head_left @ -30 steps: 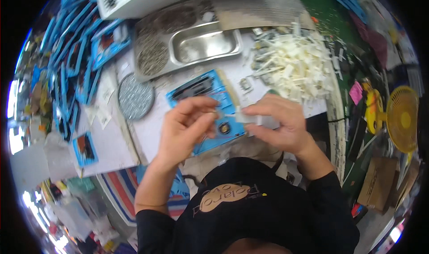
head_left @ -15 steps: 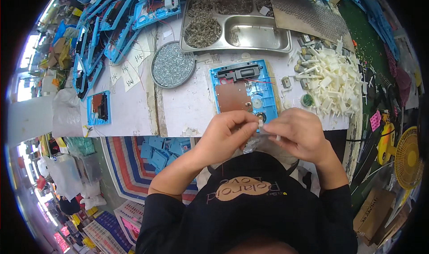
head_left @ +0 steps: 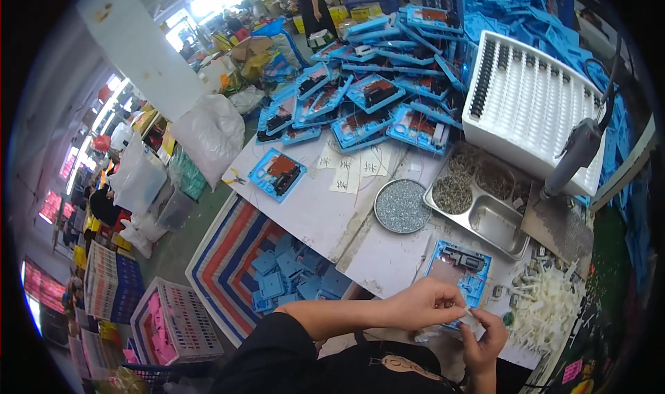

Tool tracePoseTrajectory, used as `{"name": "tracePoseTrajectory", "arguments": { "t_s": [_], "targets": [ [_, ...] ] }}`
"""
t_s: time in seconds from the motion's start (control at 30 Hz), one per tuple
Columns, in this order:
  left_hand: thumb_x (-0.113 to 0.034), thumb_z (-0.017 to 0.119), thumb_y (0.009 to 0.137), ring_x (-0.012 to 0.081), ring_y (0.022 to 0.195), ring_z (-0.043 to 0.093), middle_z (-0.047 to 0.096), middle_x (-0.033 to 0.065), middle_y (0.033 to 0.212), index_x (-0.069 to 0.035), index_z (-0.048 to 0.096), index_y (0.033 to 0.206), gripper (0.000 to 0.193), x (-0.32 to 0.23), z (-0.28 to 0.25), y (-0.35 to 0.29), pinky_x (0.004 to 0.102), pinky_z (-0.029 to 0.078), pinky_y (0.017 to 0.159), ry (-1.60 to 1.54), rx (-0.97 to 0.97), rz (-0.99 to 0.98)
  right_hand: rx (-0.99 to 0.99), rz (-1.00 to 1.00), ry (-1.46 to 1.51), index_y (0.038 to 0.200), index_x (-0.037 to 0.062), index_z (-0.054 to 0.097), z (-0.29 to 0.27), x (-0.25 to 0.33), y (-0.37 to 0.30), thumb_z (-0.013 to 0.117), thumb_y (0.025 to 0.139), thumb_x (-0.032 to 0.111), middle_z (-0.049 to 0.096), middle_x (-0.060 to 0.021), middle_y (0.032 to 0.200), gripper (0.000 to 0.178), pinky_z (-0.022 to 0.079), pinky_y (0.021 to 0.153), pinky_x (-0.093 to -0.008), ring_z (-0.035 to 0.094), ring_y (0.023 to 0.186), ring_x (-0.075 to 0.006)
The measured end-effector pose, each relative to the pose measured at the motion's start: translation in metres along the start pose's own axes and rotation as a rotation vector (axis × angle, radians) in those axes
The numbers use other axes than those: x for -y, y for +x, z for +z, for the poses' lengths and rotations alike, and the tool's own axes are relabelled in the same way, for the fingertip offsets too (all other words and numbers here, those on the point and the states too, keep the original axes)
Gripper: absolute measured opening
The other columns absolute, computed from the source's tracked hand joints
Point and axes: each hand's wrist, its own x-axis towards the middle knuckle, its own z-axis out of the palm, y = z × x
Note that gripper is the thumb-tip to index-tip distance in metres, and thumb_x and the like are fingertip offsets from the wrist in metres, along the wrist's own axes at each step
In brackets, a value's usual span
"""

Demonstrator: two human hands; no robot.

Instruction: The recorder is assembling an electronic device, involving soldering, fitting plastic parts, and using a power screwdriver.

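Observation:
My left hand (head_left: 431, 302) and my right hand (head_left: 486, 340) meet at their fingertips over the front edge of the table. Both pinch a small white plastic part (head_left: 470, 318), mostly covered by the fingers. Just beyond them lies a blue plastic housing (head_left: 478, 289), open side up, with a brown board (head_left: 443, 273) and a black module (head_left: 463, 258) inside. Its near end is hidden behind my hands. To the right of the housing is a heap of cream-white plastic parts (head_left: 547, 304).
A round tray of small metal pieces (head_left: 402, 205) and a steel compartment tray (head_left: 504, 229) stand farther back. Blue housings (head_left: 374, 92) are piled beyond, beside a white foam tray (head_left: 526, 92). An electric screwdriver (head_left: 576, 151) hangs at right. A striped bag (head_left: 220, 273) sits below left.
The view has swung to the left and up, bringing the piled housings and foam tray into sight. My hands stay together at the small white part, now lower right in the picture.

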Motion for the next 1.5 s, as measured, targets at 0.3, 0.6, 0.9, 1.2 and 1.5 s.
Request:
{"name": "tracePoseTrajectory", "arguments": {
  "t_s": [0.3, 0.6, 0.9, 1.2, 1.5],
  "targets": [
    [-0.015, 0.065, 0.101, 0.0080, 0.089, 0.066, 0.071, 0.0065, 0.095, 0.005, 0.066, 0.113, 0.023, 0.052, -0.022, -0.023, 0.0233, 0.053, 0.077, -0.152, -0.201, 0.042, 0.019, 0.091, -0.791, 0.111, 0.0024, 0.068, -0.087, -0.020, 0.040, 0.080, 0.065, 0.008, 0.062, -0.0155, 0.095, 0.048, 0.047, 0.089, -0.0443, 0.058, 0.094, -0.0375],
    [-0.016, 0.064, 0.101, 0.0073, 0.085, 0.065, 0.071, 0.0061, 0.095, 0.005, 0.066, 0.114, 0.024, 0.048, -0.017, -0.029, 0.0232, 0.052, 0.076, -0.113, -0.203, 0.147, 0.256, 0.196, -0.884, 0.093, 0.0041, 0.069, -0.126, -0.128, 0.033, 0.074, 0.068, 0.003, 0.063, -0.0141, 0.097, 0.026, 0.046, 0.086, -0.0456, 0.054, 0.098, -0.0363],
    [-0.013, 0.066, 0.100, 0.0058, 0.086, 0.062, 0.068, 0.0031, 0.094, 0.004, 0.068, 0.113, 0.021, 0.086, -0.035, -0.017, 0.0226, 0.051, 0.075, -0.158, -0.369, 0.239, 0.203, 0.030, -0.946, 0.094, 0.0027, 0.068, -0.115, -0.106, 0.050, 0.076, 0.069, 0.003, 0.063, -0.0139, 0.095, 0.026, 0.046, 0.088, -0.0464, 0.055, 0.098, -0.0363],
    [-0.010, 0.070, 0.096, 0.0001, 0.065, 0.048, 0.060, -0.0048, 0.076, 0.003, 0.070, 0.105, 0.015, 0.111, -0.061, -0.015, 0.0196, 0.040, 0.056, 0.059, -0.843, 0.349, -0.139, 0.195, -0.276, 0.101, -0.0005, 0.060, -0.097, -0.065, 0.063, 0.064, 0.089, -0.002, 0.061, -0.0033, 0.083, 0.013, 0.045, 0.063, -0.0228, 0.056, 0.070, -0.0092],
    [-0.006, 0.068, 0.097, -0.0002, 0.068, 0.051, 0.062, -0.0044, 0.081, 0.003, 0.068, 0.107, 0.014, 0.161, -0.061, -0.006, 0.0184, 0.041, 0.059, -0.048, -0.948, 0.386, 0.083, 0.053, 0.948, 0.108, -0.0036, 0.056, 0.039, 0.091, 0.129, 0.066, 0.087, -0.005, 0.067, -0.0152, 0.093, 0.023, 0.054, 0.072, -0.0278, 0.065, 0.078, -0.0171]
  ]
}}
